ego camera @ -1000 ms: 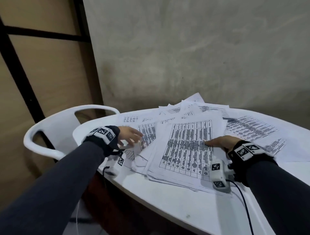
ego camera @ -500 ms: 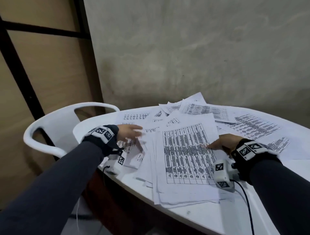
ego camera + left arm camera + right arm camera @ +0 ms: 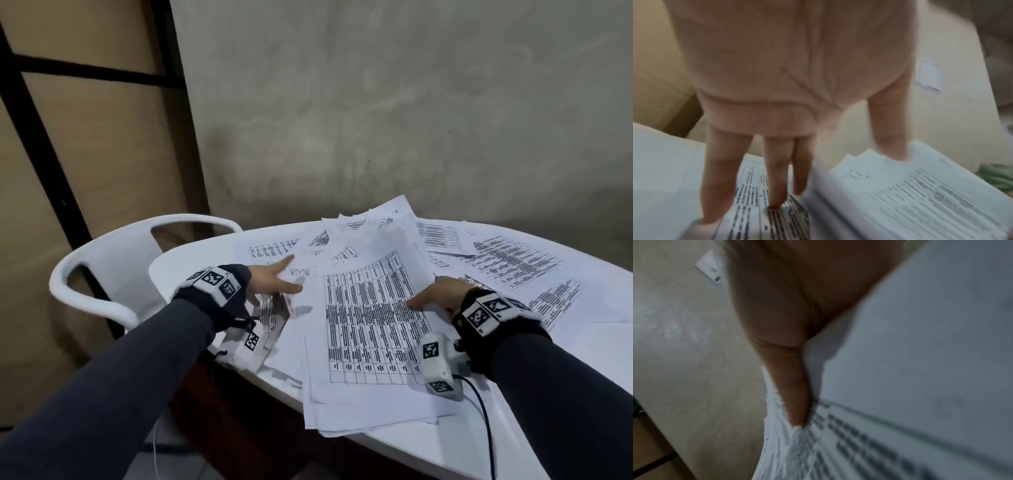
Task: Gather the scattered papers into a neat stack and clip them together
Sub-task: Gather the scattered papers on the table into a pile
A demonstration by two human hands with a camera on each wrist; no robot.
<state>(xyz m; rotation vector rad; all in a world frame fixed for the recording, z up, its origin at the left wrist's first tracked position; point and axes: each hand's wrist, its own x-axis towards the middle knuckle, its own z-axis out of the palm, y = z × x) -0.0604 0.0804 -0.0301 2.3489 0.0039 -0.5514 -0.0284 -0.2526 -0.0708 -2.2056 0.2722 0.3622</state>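
A sheaf of printed table sheets (image 3: 370, 329) lies in front of me on the white table (image 3: 411, 455), its near edge over the table's rim and its far end curling upward. My right hand (image 3: 435, 298) grips its right edge, the thumb (image 3: 793, 394) on top of the sheaf (image 3: 879, 443) and the fingers hidden under it. My left hand (image 3: 274, 281) is spread with straight fingers (image 3: 777, 178) touching loose sheets (image 3: 756, 211) to the left of the sheaf (image 3: 920, 194). More printed sheets (image 3: 513, 263) lie scattered behind and to the right. No clip is in view.
A white plastic chair (image 3: 113, 260) stands at the table's left end. A bare grey wall (image 3: 376, 120) rises just behind the table. A black cable (image 3: 483, 418) runs from my right wrist over the table's front edge.
The sheaf has turned and slid toward the table's front edge, and its far end has risen. My left hand has lifted and spread its fingers farther over the left sheets.
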